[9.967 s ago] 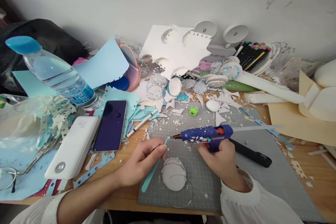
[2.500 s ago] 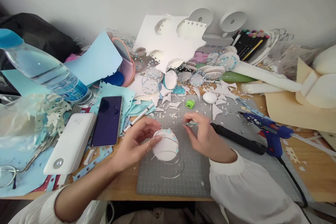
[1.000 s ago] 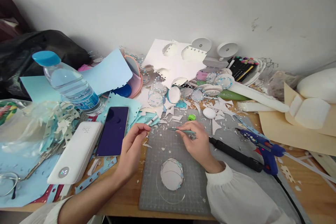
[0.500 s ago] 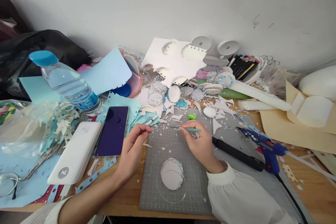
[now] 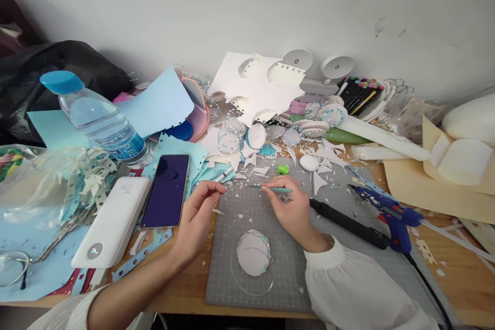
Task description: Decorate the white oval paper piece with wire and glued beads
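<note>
My right hand [image 5: 288,209] pinches a pair of teal tweezers [image 5: 270,188], their tips pointing left over the grey cutting mat [image 5: 232,273]. My left hand [image 5: 199,214] hovers at the mat's left edge with thumb and forefinger pinched together; whether a tiny paper scrap sits between them I cannot tell. A white round paper piece with blue trim and a thin wire ring [image 5: 253,253] lies on the mat below both hands, untouched.
A blue glue gun [image 5: 386,209] rests to the right beside a black tool [image 5: 348,221]. A dark phone [image 5: 165,191], white power bank [image 5: 112,219] and water bottle [image 5: 96,121] lie left. Paper scraps, a green sharpener [image 5: 282,169], markers [image 5: 361,94] and foam shapes [image 5: 464,139] crowd the back.
The glue gun was laid down to the right and my right hand took up tweezers. The round piece, held 2.5 s ago, lies on the mat. The last half second shows hardly any movement.
</note>
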Motion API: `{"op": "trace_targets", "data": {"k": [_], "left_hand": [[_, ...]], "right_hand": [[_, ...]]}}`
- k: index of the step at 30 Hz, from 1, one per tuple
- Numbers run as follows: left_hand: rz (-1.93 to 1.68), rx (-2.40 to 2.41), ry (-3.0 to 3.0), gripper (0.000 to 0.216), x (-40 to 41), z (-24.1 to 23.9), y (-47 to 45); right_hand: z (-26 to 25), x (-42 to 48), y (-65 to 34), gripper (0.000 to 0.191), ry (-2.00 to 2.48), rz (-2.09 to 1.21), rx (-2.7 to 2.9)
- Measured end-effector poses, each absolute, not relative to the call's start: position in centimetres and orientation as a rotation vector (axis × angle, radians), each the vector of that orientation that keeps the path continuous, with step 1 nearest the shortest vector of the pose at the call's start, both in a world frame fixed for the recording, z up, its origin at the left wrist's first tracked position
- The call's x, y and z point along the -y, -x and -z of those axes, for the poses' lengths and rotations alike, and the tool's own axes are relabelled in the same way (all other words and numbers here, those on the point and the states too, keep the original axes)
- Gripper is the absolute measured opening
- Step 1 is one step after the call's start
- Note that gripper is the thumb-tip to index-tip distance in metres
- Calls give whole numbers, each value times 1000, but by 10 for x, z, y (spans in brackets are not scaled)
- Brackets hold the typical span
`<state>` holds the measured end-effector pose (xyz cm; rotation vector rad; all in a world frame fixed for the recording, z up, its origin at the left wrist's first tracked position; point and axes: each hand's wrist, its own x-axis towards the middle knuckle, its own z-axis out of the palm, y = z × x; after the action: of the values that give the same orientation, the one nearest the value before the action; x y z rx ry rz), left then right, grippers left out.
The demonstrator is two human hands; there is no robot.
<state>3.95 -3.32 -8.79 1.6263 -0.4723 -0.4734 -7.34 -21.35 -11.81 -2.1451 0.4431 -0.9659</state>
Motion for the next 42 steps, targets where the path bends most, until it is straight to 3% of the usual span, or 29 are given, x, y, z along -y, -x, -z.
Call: {"op": "trace_targets", "data": {"k": [7,13,28,42], "left_hand": [[503,547,-1629,15,34,90,-39],[601,769,-1609,15,35,93,-34],[727,796,-1466,10,38,82,-31],[632,939,-1477,12,36,85,-31]], "right_hand": [[110,209,85,13,1753,817,-519],[108,205,98,6,1600,838,-338],[85,198,110,27,1895,906,-99],[91,197,104,10,1627,863,-247]]}}
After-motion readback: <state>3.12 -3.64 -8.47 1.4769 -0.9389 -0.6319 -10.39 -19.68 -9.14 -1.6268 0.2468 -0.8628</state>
